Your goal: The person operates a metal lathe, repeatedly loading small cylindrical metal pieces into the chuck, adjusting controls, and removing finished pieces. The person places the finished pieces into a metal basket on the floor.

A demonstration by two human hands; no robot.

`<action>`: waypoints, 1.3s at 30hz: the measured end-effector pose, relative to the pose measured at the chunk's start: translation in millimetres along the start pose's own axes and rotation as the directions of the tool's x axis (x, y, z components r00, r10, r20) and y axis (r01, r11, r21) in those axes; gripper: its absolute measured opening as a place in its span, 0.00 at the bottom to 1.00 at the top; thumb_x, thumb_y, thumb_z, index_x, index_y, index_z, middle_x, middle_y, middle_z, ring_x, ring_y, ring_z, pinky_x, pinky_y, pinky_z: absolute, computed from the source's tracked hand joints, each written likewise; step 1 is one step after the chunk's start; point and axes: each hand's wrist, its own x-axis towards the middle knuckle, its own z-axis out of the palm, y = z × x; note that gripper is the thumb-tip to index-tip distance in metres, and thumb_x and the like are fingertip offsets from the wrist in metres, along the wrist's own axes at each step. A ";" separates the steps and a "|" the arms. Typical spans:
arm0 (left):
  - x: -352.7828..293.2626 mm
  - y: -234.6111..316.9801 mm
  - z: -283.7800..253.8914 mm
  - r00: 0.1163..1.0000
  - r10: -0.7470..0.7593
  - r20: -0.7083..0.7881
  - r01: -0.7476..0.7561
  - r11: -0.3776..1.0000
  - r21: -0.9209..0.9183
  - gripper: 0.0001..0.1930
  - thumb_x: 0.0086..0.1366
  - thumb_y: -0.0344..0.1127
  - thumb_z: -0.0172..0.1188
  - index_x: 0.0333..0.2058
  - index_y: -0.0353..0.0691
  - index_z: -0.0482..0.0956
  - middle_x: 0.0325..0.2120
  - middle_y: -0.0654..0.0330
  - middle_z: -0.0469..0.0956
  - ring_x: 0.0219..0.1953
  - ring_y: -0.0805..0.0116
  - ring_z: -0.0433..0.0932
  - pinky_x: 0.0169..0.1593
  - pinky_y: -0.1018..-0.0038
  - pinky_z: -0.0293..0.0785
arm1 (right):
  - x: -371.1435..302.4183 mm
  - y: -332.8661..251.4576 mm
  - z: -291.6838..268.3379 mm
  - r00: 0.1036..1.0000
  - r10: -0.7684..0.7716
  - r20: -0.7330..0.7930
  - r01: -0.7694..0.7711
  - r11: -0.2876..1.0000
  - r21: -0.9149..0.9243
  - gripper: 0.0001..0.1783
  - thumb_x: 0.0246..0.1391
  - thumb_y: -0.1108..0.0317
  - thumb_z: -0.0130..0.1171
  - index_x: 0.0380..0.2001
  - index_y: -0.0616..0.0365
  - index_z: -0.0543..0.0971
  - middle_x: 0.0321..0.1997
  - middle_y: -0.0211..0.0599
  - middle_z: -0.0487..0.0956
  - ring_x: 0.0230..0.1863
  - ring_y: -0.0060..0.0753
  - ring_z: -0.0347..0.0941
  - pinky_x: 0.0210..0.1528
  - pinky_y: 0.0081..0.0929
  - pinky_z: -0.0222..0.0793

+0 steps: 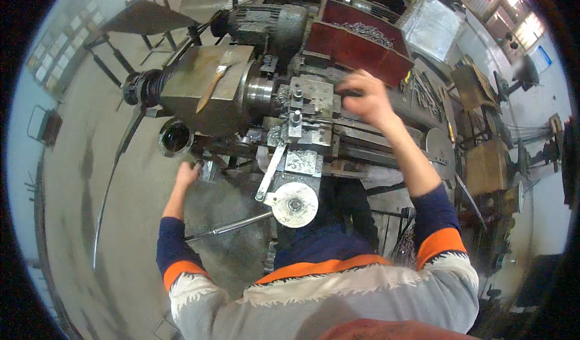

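Observation:
I am at a small metal lathe. My right hand [367,97] hovers at the right side of the steel tool block [313,92], its fingers curled; what they hold, if anything, is hidden. Low on the left, my left hand [188,172] is closed beside a small shiny metal part [208,171] under the headstock [211,92]; what it grips is too small to make out. Left of the tool block sits the round chuck [260,90]. A round handwheel [294,205] and a flat lever [270,172] are nearest my body.
On the headstock lies a wooden-handled brush [212,88]. A dark pot [175,138] hangs below it. Behind stand a motor [266,23] and a red bin [329,43] of small metal parts [365,33]. Several hand tools [425,95] lie at right. A long bar [226,226] juts left.

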 end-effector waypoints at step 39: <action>-196.0 -17.5 -47.8 0.731 -0.613 -0.300 0.025 0.464 -0.886 0.10 0.59 0.29 0.52 0.33 0.25 0.74 0.19 0.56 0.74 0.19 0.70 0.73 0.25 0.76 0.72 | -529.0 122.1 -172.7 0.081 0.923 -0.377 -0.776 -0.179 -0.604 0.20 0.36 0.59 0.54 0.35 0.56 0.76 0.33 0.50 0.77 0.38 0.53 0.73 0.40 0.46 0.68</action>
